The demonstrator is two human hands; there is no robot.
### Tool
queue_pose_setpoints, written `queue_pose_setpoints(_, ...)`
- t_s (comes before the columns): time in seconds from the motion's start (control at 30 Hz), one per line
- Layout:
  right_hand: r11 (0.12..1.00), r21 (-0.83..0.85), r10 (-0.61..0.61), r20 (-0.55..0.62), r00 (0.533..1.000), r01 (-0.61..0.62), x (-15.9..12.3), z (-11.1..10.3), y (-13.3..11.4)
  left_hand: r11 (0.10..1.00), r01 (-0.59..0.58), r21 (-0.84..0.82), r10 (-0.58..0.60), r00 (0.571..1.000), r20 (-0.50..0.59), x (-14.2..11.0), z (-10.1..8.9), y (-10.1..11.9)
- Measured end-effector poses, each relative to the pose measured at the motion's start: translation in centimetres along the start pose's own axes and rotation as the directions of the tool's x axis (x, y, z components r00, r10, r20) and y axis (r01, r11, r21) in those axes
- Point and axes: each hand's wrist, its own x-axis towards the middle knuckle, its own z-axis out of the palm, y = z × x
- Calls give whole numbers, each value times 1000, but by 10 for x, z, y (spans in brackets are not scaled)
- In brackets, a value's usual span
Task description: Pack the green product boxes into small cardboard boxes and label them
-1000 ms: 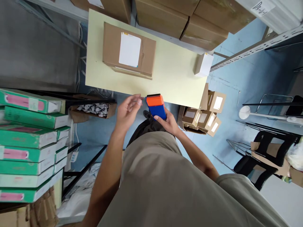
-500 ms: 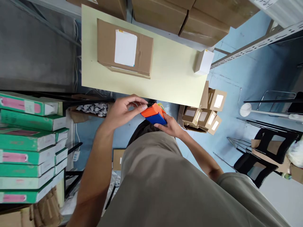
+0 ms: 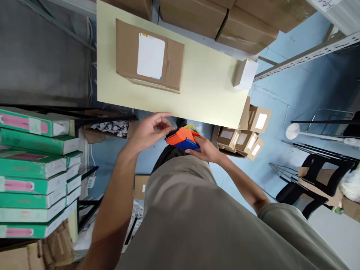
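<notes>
In front of my waist, my right hand is closed around an orange and blue tape dispenser, thumb below it and fingers on its right side. A yellow ring shape, looking like a tape roll, shows behind the orange part. The dispenser's dark front edge points left, tilted. My left hand is beside that edge, index finger stretched out and thumb apart from it. The thumb tip is close to the edge; whether it touches I cannot tell. Nothing shows between the left fingers.
A taped cardboard box with a white label lies on the pale yellow tabletop. A small white box stands at its right end. Green boxes are stacked at left. Labelled cartons sit low on the right, near black chairs.
My left index finger has lifted and straightened away from the dispenser's front edge. The dispenser has tilted in my right hand, showing more orange and less blue.
</notes>
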Motion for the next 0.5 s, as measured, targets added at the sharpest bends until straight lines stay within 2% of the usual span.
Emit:
queue_pose_setpoints(0.17,994,-105,-11,32,999,14,5,-7,2,999,-14,47,14,1000,6,0,-2,-7)
queue_pose_setpoints(0.3,987,-154,36,17,999,-33,10,-12,1,999,29,-12,-29,1000,5,3,1,-20)
queue_pose_setpoints(0.5,969,-219,117,-13,993,-117,20,-11,7,992,92,-88,-98,994,-58,14,12,-46)
